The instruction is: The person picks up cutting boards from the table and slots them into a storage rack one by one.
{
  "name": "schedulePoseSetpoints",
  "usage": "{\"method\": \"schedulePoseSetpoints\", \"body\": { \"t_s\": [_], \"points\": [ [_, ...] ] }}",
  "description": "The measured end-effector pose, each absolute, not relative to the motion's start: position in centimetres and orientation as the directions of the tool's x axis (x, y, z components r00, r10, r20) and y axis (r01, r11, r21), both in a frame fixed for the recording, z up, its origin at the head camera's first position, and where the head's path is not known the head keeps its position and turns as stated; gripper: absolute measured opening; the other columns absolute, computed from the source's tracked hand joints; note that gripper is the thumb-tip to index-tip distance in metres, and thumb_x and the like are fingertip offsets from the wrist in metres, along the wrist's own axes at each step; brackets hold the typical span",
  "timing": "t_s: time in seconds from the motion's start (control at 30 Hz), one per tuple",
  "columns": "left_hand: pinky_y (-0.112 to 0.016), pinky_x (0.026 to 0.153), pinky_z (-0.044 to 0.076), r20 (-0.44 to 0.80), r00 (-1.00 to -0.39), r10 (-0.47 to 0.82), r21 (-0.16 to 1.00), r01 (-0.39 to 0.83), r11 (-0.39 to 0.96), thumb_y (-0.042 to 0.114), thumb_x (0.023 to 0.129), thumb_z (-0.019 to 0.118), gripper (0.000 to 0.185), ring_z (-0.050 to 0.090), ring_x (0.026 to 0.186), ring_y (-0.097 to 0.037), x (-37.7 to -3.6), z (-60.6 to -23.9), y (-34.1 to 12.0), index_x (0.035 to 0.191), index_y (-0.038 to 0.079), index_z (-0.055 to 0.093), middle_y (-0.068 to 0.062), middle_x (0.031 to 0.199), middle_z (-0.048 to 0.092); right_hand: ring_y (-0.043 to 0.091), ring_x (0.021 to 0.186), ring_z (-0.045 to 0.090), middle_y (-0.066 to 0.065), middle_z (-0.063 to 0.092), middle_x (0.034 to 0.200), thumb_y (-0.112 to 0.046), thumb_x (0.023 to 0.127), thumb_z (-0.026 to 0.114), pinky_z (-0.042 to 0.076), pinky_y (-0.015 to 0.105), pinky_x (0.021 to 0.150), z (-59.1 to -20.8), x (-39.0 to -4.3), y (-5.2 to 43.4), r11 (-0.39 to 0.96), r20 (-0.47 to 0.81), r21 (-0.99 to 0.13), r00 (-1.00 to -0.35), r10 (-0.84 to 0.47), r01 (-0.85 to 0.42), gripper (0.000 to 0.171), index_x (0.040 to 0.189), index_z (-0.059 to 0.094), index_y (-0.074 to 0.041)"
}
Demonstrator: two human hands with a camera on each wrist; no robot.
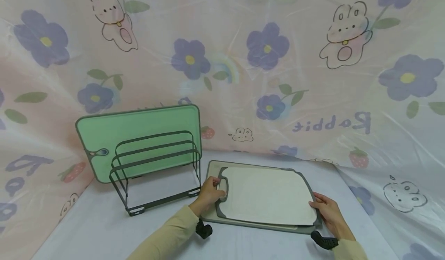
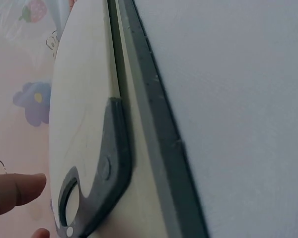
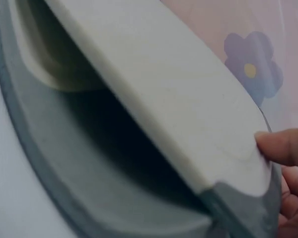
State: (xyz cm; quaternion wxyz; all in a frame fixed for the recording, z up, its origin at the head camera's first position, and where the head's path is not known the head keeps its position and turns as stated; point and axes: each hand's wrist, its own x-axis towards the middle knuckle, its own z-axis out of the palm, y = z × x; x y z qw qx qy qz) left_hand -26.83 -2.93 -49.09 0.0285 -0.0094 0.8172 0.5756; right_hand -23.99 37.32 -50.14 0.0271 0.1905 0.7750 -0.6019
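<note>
A white cutting board (image 1: 267, 194) with grey ends lies over a larger grey-rimmed cutting board (image 1: 240, 223). My right hand (image 1: 328, 211) pinches the white board at its right end, thumb on top and fingers curled beneath. A dark gap shows between the two boards in the right wrist view, so the white board (image 3: 159, 99) is tilted up there. At the left end my left hand (image 1: 208, 193) is at the handle opening. In the left wrist view its straight thumb (image 2: 20, 191) stands apart from the grey handle (image 2: 109, 163), with another fingertip low beside it.
On the left stands a dark metal rack (image 1: 156, 204) with several upright loops. A green cutting board (image 1: 149, 124) stands upright in its rear part. White cloth (image 1: 167, 229) covers the table, and a printed curtain (image 1: 222, 97) hangs behind and at the sides.
</note>
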Motion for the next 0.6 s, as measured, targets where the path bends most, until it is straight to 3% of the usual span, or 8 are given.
{"method": "schedulePoseSetpoints", "body": {
  "t_s": [0.43, 0.6],
  "points": [
    [-0.041, 0.075, 0.051, -0.075, -0.997, 0.012, 0.951, -0.068, 0.301, -0.016, 0.068, 0.073, 0.062, 0.056, 0.091, -0.028, -26.86, -48.9, -3.1, 0.123, -0.004, 0.048, -0.018, 0.105, 0.058, -0.001, 0.086, 0.052, 0.016, 0.05, 0.128, -0.006, 0.086, 0.072, 0.048, 0.019, 0.071, -49.8, -23.52, 37.45, 0.132, -0.279, -0.939, -0.929, 0.245, 0.317, 0.079, 0.146, 0.024, 0.011],
    [-0.044, 0.078, 0.051, -0.066, -0.998, 0.007, 0.956, -0.061, 0.286, -0.018, 0.069, 0.07, 0.066, 0.057, 0.092, -0.029, -26.97, -49.1, -3.06, 0.13, -0.004, 0.047, -0.017, 0.104, 0.059, -0.002, 0.085, 0.052, 0.004, 0.056, 0.116, -0.005, 0.086, 0.071, 0.048, 0.019, 0.071, -49.7, -23.33, 37.5, 0.124, -0.269, -0.943, -0.927, 0.26, 0.308, 0.077, 0.147, 0.025, 0.01]
  ]
}}
